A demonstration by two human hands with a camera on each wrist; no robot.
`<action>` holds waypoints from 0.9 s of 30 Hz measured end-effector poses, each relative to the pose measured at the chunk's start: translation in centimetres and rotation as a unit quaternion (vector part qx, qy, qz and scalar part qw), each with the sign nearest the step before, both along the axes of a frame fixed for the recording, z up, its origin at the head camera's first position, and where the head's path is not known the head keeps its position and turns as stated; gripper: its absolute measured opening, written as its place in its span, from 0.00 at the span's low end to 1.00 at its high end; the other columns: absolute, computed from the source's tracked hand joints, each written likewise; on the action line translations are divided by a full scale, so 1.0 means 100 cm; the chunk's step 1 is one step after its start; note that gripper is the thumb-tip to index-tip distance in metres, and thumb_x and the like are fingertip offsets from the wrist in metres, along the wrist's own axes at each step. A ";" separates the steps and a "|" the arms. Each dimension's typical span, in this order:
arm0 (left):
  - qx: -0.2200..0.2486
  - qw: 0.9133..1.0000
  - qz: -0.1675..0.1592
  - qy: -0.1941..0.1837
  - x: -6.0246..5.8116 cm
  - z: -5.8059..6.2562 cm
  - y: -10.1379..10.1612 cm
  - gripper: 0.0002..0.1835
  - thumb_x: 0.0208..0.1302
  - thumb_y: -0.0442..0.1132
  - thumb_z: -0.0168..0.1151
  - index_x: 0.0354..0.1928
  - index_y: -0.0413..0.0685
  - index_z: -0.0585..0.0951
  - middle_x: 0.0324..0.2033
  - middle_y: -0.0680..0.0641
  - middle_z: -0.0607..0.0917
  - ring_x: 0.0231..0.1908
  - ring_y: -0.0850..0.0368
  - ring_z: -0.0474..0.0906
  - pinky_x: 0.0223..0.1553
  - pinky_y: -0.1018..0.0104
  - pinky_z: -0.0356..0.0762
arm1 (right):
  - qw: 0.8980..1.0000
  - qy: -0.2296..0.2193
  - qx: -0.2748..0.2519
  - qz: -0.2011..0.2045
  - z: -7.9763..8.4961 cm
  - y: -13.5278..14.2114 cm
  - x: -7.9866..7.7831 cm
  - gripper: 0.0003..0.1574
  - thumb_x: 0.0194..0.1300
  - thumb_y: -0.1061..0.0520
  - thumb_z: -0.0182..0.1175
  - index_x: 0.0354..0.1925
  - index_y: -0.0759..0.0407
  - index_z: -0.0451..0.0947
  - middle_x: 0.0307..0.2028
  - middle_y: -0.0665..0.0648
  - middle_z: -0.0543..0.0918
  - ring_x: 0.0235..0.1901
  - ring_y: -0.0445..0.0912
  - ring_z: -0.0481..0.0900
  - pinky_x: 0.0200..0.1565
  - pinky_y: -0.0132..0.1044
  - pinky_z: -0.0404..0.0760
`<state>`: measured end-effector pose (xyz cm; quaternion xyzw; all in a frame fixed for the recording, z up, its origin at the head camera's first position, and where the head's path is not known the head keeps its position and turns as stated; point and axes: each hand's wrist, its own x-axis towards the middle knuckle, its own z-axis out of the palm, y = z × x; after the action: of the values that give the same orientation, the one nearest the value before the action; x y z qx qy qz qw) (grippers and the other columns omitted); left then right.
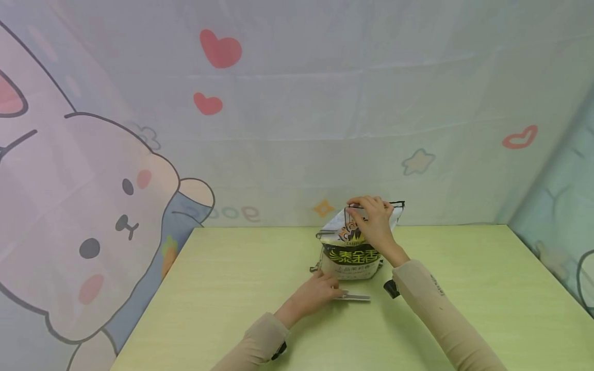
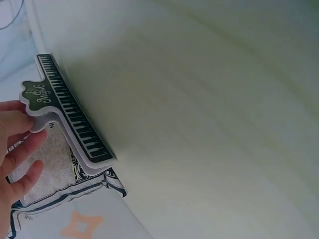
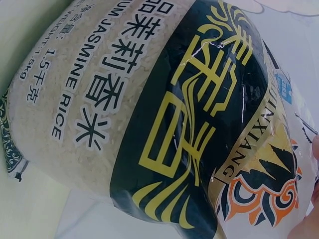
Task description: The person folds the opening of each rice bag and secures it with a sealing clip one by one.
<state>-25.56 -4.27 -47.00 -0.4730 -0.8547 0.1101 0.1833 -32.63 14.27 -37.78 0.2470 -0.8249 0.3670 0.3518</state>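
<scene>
A bag of jasmine rice [image 1: 352, 255] stands upright on the green table [image 1: 464, 288], its black and yellow label filling the right wrist view [image 3: 149, 114]. My right hand [image 1: 366, 206] grips the bag's crumpled top from above. A flat bag clip [image 1: 356, 297] printed like a piano keyboard lies on the table just in front of the bag. In the left wrist view the clip [image 2: 70, 119] lies against the bag's lower corner [image 2: 55, 172]. My left hand [image 1: 335, 291] pinches the clip's tab end, fingers [image 2: 20, 147] curled at it.
A pastel cloth with a cartoon bear [image 1: 93, 226], hearts and stars hangs behind and to both sides of the table. Bare green tabletop stretches left and right of the bag. The table's front left edge [image 1: 148, 309] runs diagonally.
</scene>
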 end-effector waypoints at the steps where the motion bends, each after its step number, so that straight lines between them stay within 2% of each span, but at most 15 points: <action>1: -0.001 1.000 0.001 -0.005 0.000 0.000 0.000 0.11 0.56 0.43 0.58 0.42 0.65 0.80 0.37 0.59 0.80 0.40 0.65 0.74 0.46 0.68 0.72 | 1.000 0.001 0.001 -0.001 0.000 0.000 0.000 0.11 0.57 0.57 0.59 0.40 0.58 0.77 0.36 0.58 0.80 0.39 0.51 0.67 0.50 0.57 0.47; 6: 0.015 0.999 0.000 -0.050 0.001 0.000 0.001 0.08 0.55 0.43 0.60 0.39 0.59 0.80 0.36 0.57 0.81 0.40 0.63 0.75 0.51 0.64 0.73 | 1.000 0.004 0.000 -0.004 -0.001 0.000 -0.001 0.11 0.57 0.57 0.59 0.40 0.58 0.77 0.36 0.58 0.80 0.39 0.51 0.67 0.50 0.57 0.47; 11: 0.027 0.997 -0.011 -0.074 0.002 0.002 0.003 0.07 0.55 0.49 0.59 0.33 0.57 0.81 0.34 0.58 0.81 0.38 0.64 0.76 0.49 0.66 0.73 | 1.000 0.004 -0.001 -0.004 -0.001 -0.001 -0.001 0.11 0.57 0.57 0.59 0.40 0.58 0.77 0.36 0.58 0.80 0.38 0.51 0.67 0.50 0.57 0.47; 18: 0.014 0.998 -0.019 -0.053 0.000 0.002 0.004 0.11 0.54 0.53 0.59 0.35 0.58 0.81 0.35 0.59 0.81 0.39 0.65 0.75 0.48 0.69 0.72 | 1.000 0.006 -0.002 -0.005 -0.002 -0.001 -0.002 0.10 0.57 0.57 0.59 0.39 0.58 0.77 0.36 0.58 0.80 0.39 0.51 0.67 0.50 0.57 0.48; 27: 0.007 0.999 -0.018 -0.025 0.001 0.000 0.003 0.09 0.55 0.48 0.59 0.38 0.58 0.80 0.37 0.58 0.81 0.41 0.64 0.75 0.48 0.69 0.72 | 1.000 0.004 -0.004 -0.005 -0.003 -0.001 -0.004 0.11 0.57 0.57 0.59 0.39 0.58 0.77 0.36 0.57 0.80 0.39 0.51 0.67 0.49 0.57 0.47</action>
<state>-25.43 -3.92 -46.97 -0.4901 -0.8509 0.0890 0.1666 -32.98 14.19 -38.12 0.2432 -0.8230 0.3680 0.3580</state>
